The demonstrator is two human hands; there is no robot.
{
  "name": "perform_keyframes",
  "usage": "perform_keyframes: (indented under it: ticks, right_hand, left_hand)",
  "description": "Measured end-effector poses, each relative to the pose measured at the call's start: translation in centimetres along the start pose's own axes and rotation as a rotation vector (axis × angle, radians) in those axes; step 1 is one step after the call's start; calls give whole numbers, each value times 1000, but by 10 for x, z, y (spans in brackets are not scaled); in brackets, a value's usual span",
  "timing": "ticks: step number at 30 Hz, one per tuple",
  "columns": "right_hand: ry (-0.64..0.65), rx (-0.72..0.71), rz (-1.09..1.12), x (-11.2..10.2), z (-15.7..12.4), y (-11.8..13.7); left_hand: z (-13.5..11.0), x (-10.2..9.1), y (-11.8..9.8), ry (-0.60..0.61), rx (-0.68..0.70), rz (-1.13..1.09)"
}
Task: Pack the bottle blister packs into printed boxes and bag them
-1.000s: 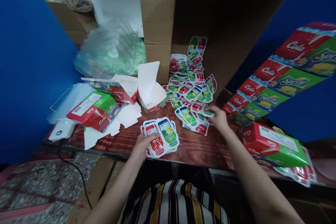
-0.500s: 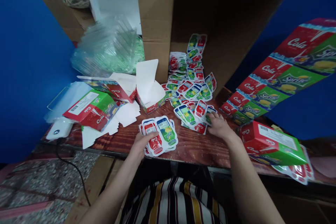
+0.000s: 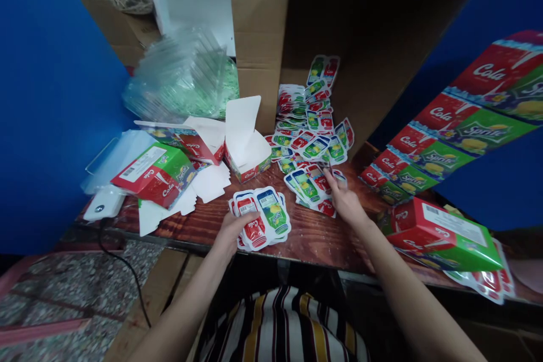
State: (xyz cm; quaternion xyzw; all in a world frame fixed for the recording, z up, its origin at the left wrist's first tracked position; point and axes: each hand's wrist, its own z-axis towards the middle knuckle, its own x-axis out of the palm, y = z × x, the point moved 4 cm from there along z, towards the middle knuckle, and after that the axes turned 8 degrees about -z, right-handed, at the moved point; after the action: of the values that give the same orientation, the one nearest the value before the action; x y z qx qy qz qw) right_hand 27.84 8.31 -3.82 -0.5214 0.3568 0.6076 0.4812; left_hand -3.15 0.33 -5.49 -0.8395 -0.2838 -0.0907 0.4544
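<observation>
Your left hand (image 3: pixel 230 233) clasps a stack of packets (image 3: pixel 263 216), while your right hand (image 3: pixel 345 201) fingers the loose packet pile (image 3: pixel 314 146), grip unclear.

You are wearing a striped top (image 3: pixel 282 328), its bands running lengthwise in white, black, mustard yellow and dark red. Your forearms (image 3: pixel 199 288) are showing bare along their whole visible length; your left hand (image 3: pixel 231 232) and right hand (image 3: pixel 345 201) are showing bare too.
</observation>
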Motion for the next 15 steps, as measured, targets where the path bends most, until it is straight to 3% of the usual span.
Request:
perform_keyframes:
  ticks: [4,6,10,15]
  right_hand:
    - [-58,-252,88,2,-10,18]
    - [-76,-295,106,10,-12,25]
    - [-130,-228,128,19,-11,33]
    - [-108,-116,177,11,-5,38]
  left_hand:
    - [1,-1,1,-16,-1,6]
    - [1,-1,0,-18,-2,13]
    - [-2,1,-1,-11,-17,20]
    - [-2,2,-1,-18,-18,6]
